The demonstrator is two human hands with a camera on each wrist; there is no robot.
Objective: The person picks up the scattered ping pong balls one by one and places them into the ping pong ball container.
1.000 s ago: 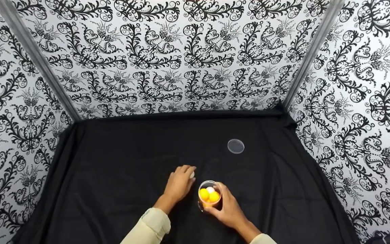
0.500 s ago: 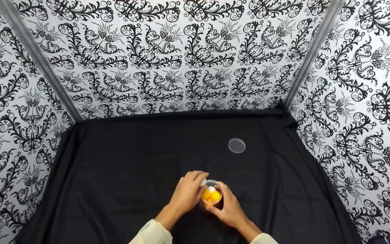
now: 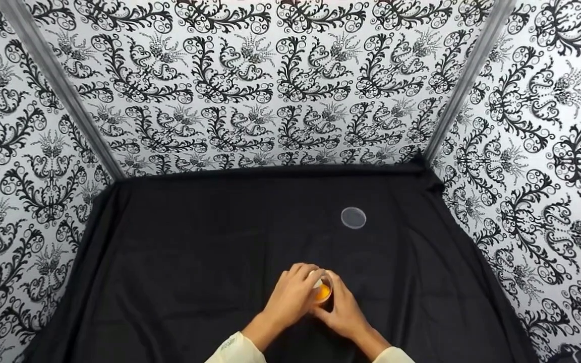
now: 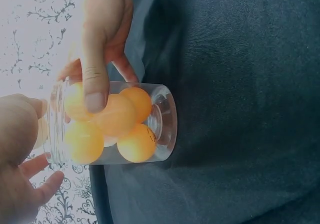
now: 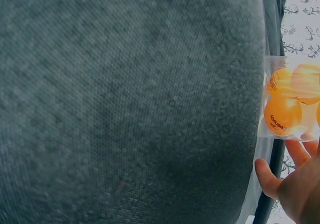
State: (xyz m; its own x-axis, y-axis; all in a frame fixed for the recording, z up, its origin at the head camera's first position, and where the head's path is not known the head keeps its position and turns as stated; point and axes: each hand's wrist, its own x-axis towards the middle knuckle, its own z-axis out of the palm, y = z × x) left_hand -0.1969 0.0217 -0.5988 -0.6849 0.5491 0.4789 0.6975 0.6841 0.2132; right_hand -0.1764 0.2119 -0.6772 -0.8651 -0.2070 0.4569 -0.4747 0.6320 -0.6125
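A clear plastic jar (image 4: 167, 116) stands upright on the black cloth, holding several orange ping-pong balls (image 4: 84, 143). My right hand (image 3: 345, 308) grips its side, with the thumb across the wall in the left wrist view. Over the mouth of the jar, my left hand (image 3: 289, 296) pinches a white ping-pong ball (image 4: 42, 133), largely hidden by the fingers. From the head view, orange balls show past those fingers inside the rim. Only the jar's lower part appears in the right wrist view, beside some right-hand fingers (image 5: 268, 180).
A clear round lid (image 3: 353, 218) lies on the black cloth (image 3: 194, 242), beyond the hands and to the right. Patterned black-and-white walls (image 3: 240, 91) enclose the back and both sides of the cloth-covered table.
My left hand has moved right with the white ball, from the cloth beside the jar to over its mouth. My right hand keeps its grip on the jar in nearly the same place.
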